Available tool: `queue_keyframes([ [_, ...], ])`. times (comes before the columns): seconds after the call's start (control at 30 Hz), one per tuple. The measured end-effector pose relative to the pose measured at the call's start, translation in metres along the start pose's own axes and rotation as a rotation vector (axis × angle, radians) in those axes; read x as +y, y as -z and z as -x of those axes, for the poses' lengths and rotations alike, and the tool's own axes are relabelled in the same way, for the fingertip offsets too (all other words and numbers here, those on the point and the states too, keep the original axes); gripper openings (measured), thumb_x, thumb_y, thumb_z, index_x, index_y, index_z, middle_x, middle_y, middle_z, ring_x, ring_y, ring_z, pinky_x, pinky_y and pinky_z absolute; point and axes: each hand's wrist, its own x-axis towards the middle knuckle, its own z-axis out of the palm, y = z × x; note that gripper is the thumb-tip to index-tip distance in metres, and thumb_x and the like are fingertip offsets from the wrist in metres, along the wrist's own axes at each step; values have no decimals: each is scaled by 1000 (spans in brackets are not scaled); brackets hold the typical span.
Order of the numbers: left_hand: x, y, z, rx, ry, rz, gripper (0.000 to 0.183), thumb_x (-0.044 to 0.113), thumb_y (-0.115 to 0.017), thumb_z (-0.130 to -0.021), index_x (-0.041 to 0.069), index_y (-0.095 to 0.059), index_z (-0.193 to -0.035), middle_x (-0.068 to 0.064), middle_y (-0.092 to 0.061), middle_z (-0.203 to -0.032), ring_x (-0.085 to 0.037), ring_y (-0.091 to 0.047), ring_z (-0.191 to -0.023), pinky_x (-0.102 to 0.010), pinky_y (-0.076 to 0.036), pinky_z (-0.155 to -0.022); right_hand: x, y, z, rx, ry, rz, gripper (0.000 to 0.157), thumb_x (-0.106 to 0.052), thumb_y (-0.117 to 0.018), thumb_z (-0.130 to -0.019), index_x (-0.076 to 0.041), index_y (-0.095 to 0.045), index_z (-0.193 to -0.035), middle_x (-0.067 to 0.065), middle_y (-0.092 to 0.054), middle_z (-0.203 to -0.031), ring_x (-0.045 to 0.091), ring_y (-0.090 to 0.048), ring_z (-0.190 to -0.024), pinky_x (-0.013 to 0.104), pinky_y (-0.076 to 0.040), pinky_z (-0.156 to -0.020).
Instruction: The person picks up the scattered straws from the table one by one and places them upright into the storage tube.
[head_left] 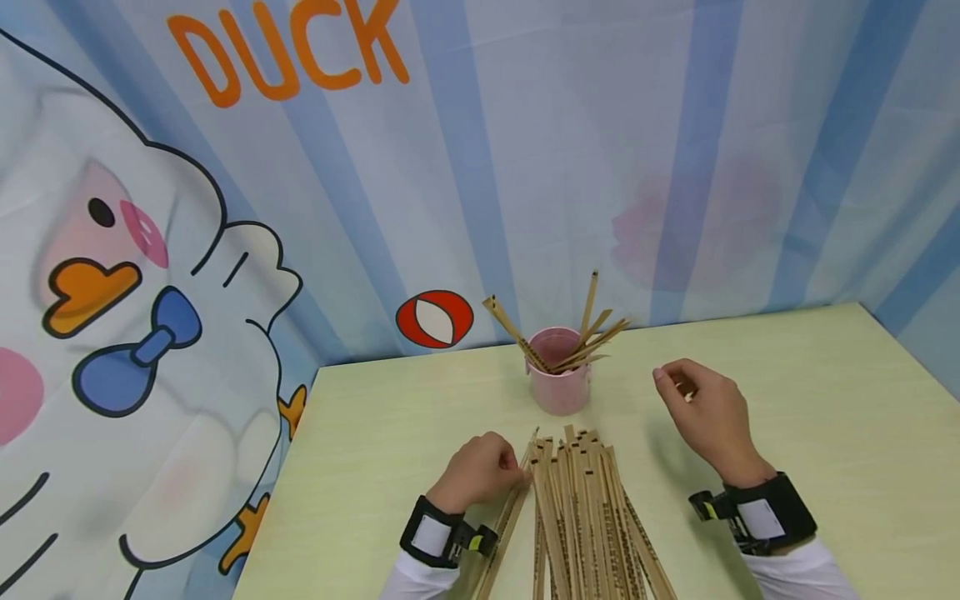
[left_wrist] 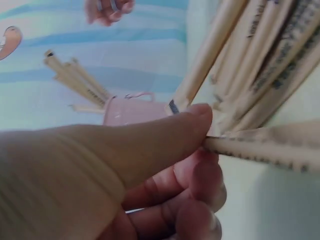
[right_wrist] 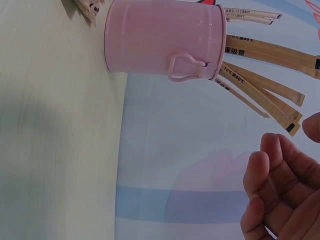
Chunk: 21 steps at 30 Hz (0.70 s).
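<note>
My left hand (head_left: 480,471) is at the left edge of a pile of paper-wrapped straws (head_left: 588,517) lying on the table. In the left wrist view, its thumb and fingers pinch the end of a wrapped straw (left_wrist: 260,152). My right hand (head_left: 708,417) is raised to the right of the pile, fingers loosely bent and holding nothing. Behind the pile stands a pink bucket (head_left: 558,393) with several wrapped straws (right_wrist: 270,52) leaning out over its rim. The right wrist view puts the right fingertips near those straw ends.
The pale yellow table (head_left: 840,400) reaches back to a blue striped cloth backdrop (head_left: 555,150). A large printed duck (head_left: 172,275) is on the backdrop at the left. Each wrist wears a black strap (head_left: 772,512) with a small camera.
</note>
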Motion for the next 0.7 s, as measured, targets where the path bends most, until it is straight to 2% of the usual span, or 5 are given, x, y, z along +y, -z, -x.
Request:
queue_keyframes([
  [0.13,0,13,3,30,-24,23,28,31,-67,-83,16,-59,-60,9,-45,-51,-7,-41,-44,-23,-32,-42,0,0,0,0,-6,2,23,-28,-56,-92,-8,-68,-93,2,-62,-73,14,-52,-62,35,-39,-54],
  [0.23,3,24,7,89,-51,30,25,30,-64,-86,17,-60,-66,8,-48,-56,-8,-43,-48,-24,-33,-45,0,0,0,1,-7,3,23,-28,-56,-92,-8,-68,-92,2,-62,-72,14,-52,-62,35,-39,-54],
  [0.47,20,57,19,304,-77,107,18,34,-60,-89,20,-63,-79,9,-56,-69,-10,-49,-57,-27,-40,-49,0,-2,-1,0,-4,1,23,-28,-56,-92,-8,-68,-93,3,-63,-73,16,-53,-63,36,-40,-55],
  [0.57,31,70,23,402,-148,189,19,37,-60,-89,19,-64,-83,9,-58,-74,-10,-51,-61,-28,-44,-54,0,-2,-1,-4,-3,3,24,-28,-56,-92,-7,-68,-93,3,-63,-73,16,-53,-62,36,-40,-55],
  [0.7,49,89,24,497,-306,296,22,37,-59,-89,16,-66,-87,7,-61,-79,-9,-53,-63,-28,-47,-57,0,-3,0,-9,-9,6,24,-28,-56,-92,-7,-68,-93,3,-63,-73,15,-52,-62,36,-40,-55],
])
